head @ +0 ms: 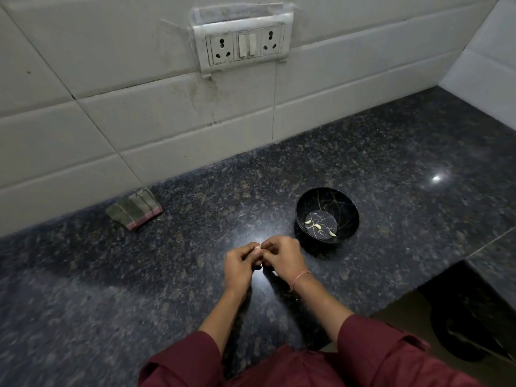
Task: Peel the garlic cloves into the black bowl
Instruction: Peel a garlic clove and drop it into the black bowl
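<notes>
Granite counter [139, 275], pale clove [258, 248], gold-veined black bowl [329, 201]

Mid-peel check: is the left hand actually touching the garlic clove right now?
Touching. The head view shows the left hand pinching the pale garlic clove at its fingertips, with the right hand pinching it from the other side.

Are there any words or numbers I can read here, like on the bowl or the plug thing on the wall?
None: no words, numbers or signs can be read.
Socket panel: no lettering shows.
Bowl: only gold crack-like lines, not letters.
Cloth: only stripes.
</notes>
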